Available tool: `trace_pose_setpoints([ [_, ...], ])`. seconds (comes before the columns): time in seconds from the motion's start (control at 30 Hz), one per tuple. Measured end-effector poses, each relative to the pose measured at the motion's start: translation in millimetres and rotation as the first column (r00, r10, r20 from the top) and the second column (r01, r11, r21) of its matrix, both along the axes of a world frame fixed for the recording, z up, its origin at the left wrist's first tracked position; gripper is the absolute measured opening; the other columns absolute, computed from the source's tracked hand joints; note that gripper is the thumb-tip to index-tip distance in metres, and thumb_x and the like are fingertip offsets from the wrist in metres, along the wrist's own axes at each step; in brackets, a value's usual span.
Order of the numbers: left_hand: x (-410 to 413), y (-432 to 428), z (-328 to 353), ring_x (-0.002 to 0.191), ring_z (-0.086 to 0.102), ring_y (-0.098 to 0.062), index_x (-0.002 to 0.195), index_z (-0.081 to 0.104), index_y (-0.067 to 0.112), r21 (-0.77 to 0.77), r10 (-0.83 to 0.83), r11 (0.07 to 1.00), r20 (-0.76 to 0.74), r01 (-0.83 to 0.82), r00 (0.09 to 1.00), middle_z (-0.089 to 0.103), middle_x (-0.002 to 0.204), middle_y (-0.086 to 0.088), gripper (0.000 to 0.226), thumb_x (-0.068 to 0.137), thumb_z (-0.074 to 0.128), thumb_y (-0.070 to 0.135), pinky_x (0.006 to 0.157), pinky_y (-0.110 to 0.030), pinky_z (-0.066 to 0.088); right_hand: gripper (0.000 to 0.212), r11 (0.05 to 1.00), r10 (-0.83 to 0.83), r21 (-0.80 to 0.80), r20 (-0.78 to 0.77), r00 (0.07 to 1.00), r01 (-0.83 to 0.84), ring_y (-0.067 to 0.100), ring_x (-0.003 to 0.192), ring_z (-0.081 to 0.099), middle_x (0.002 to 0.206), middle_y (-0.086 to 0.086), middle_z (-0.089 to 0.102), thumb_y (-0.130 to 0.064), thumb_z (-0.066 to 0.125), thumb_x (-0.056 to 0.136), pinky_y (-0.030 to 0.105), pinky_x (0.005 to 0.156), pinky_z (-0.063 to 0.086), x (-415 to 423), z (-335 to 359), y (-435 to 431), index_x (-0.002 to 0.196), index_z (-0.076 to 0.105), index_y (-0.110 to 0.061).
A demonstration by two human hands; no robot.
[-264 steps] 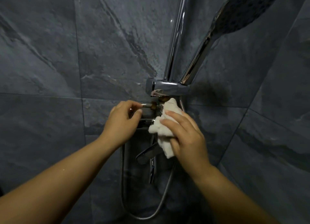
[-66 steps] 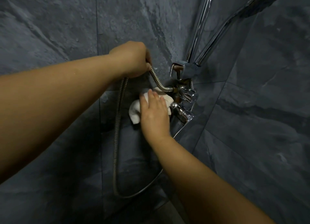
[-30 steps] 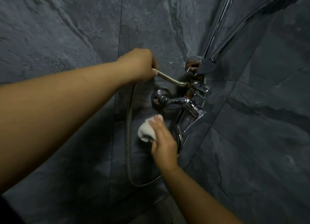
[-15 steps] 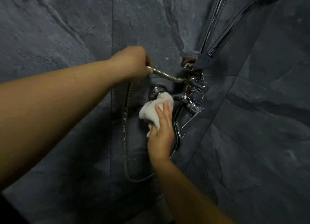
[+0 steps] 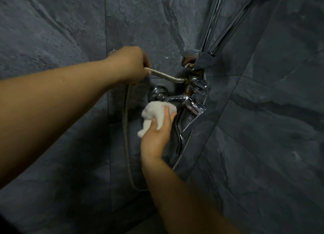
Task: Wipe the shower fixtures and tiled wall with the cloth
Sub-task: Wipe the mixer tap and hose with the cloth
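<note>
My right hand point(image 5: 156, 137) grips a white cloth point(image 5: 154, 113) and presses it against the underside of the chrome mixer tap point(image 5: 182, 100), just below its round wall flange. My left hand point(image 5: 130, 65) is closed around the ribbed metal shower hose point(image 5: 166, 76) and holds it up and to the left of the tap. The hose drops in a loop point(image 5: 126, 137) beneath my left hand. The dark grey tiled wall point(image 5: 70, 32) fills the background.
A chrome riser rail point(image 5: 213, 18) and the shower head's handle point(image 5: 235, 21) rise from a bracket point(image 5: 199, 58) above the tap. The tap's spout point(image 5: 179, 135) points down beside my right hand. A second tiled wall point(image 5: 271, 128) meets the first at a corner on the right.
Over the last second my right hand rose with the cloth from the tile below the tap to the tap body, then slipped slightly lower beneath it. My left hand kept holding the hose.
</note>
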State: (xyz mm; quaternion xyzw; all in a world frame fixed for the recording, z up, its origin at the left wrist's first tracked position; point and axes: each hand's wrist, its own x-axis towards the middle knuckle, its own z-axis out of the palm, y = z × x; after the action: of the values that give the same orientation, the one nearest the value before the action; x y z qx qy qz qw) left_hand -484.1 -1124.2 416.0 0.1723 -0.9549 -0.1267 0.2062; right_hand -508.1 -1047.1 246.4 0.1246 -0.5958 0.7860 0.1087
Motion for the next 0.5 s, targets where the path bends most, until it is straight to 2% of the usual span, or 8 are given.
trace_pose_setpoints([
  [0.03, -0.2, -0.6, -0.4, 0.070, 0.055, -0.019, 0.106, 0.067, 0.021, 0.003, -0.002, 1.000, 0.005, 0.002, 1.000, 0.064, 0.084, -0.005, 0.020, 0.091, 0.056, 0.027, 0.076, -0.031, 0.046, 0.050, 1.000, 0.014, -0.014, -0.008, 1.000, -0.014, 0.013, 0.142, 0.020, 0.154, 0.005, 0.021, 0.007, 0.048, 0.092, -0.006, 0.097, 0.013, 5.8, -0.8, 7.6, 0.129, 0.041, -0.025],
  [0.1, -0.6, -2.1, -0.5, 0.071, 0.056, -0.018, 0.105, 0.068, 0.022, 0.003, -0.006, 1.000, 0.011, 0.006, 1.000, 0.068, 0.088, -0.007, 0.020, 0.091, 0.056, 0.027, 0.075, -0.029, 0.044, 0.051, 0.996, -0.075, -0.059, -0.088, 0.993, 0.070, 0.011, 0.141, 0.021, 0.153, 0.005, 0.022, 0.007, 0.047, 0.092, -0.001, 0.102, 0.016, 4.8, 9.7, 15.5, 0.126, 0.038, -0.029],
  [0.17, -0.3, -2.8, -0.5, 0.073, 0.057, -0.019, 0.104, 0.069, 0.021, 0.005, -0.013, 1.000, 0.014, 0.013, 1.000, 0.069, 0.088, -0.008, 0.019, 0.090, 0.056, 0.026, 0.074, -0.028, 0.044, 0.052, 0.987, -0.162, -0.038, -0.158, 0.974, 0.158, 0.011, 0.141, 0.018, 0.153, 0.007, 0.021, 0.007, 0.048, 0.091, 0.005, 0.108, 0.015, -11.4, 25.7, 11.3, 0.133, 0.039, -0.022],
  [0.27, -0.5, -3.2, 0.7, 0.073, 0.057, -0.019, 0.105, 0.069, 0.021, 0.019, -0.017, 1.000, 0.002, 0.017, 1.000, 0.066, 0.085, -0.005, 0.019, 0.090, 0.057, 0.025, 0.073, -0.027, 0.043, 0.053, 0.992, -0.100, 0.061, -0.111, 0.989, 0.107, 0.013, 0.144, 0.009, 0.156, 0.003, 0.014, 0.008, 0.050, 0.090, 0.019, 0.114, 0.013, -24.7, 35.2, -4.8, 0.136, 0.043, -0.016],
  [0.33, -0.2, -4.0, 0.5, 0.077, 0.057, -0.019, 0.106, 0.068, 0.021, 0.020, -0.018, 1.000, -0.006, 0.018, 1.000, 0.064, 0.088, -0.004, 0.020, 0.090, 0.058, 0.025, 0.074, -0.027, 0.042, 0.055, 0.995, -0.061, 0.070, -0.114, 0.992, 0.070, 0.007, 0.141, 0.011, 0.154, -0.004, 0.013, 0.009, 0.050, 0.089, 0.014, 0.113, 0.014, -17.7, 22.9, -7.6, 0.133, 0.043, -0.025],
  [0.37, 0.2, -4.6, -0.8, 0.081, 0.058, -0.020, 0.107, 0.068, 0.021, 0.017, -0.017, 1.000, -0.007, 0.017, 1.000, 0.066, 0.093, -0.005, 0.020, 0.090, 0.058, 0.025, 0.074, -0.027, 0.041, 0.055, 0.997, -0.030, 0.062, -0.085, 0.996, 0.035, 0.005, 0.139, 0.015, 0.152, -0.007, 0.017, 0.007, 0.050, 0.090, 0.009, 0.110, 0.015, -9.9, 11.3, -4.7, 0.131, 0.041, -0.029],
  [0.43, 3.0, -4.0, -3.0, 0.089, 0.060, -0.023, 0.108, 0.068, 0.021, 0.011, -0.008, 1.000, -0.005, 0.008, 1.000, 0.067, 0.098, -0.006, 0.021, 0.090, 0.057, 0.026, 0.075, -0.027, 0.040, 0.050, 0.998, 0.063, 0.011, 0.111, 0.992, -0.065, 0.008, 0.133, 0.033, 0.147, -0.005, 0.032, 0.002, 0.048, 0.093, 0.009, 0.106, 0.026, 1.9, -13.5, 4.6, 0.129, 0.040, -0.032],
  [0.5, 5.2, -2.5, -5.1, 0.095, 0.061, -0.026, 0.109, 0.068, 0.020, 0.009, -0.007, 1.000, -0.007, 0.007, 1.000, 0.068, 0.101, -0.009, 0.023, 0.090, 0.057, 0.026, 0.077, -0.027, 0.040, 0.048, 0.989, 0.124, -0.115, 0.302, 0.945, -0.093, 0.016, 0.123, 0.046, 0.139, 0.002, 0.045, -0.002, 0.046, 0.095, 0.026, 0.106, 0.038, 1.2, -25.0, 8.7, 0.133, 0.039, -0.030],
])
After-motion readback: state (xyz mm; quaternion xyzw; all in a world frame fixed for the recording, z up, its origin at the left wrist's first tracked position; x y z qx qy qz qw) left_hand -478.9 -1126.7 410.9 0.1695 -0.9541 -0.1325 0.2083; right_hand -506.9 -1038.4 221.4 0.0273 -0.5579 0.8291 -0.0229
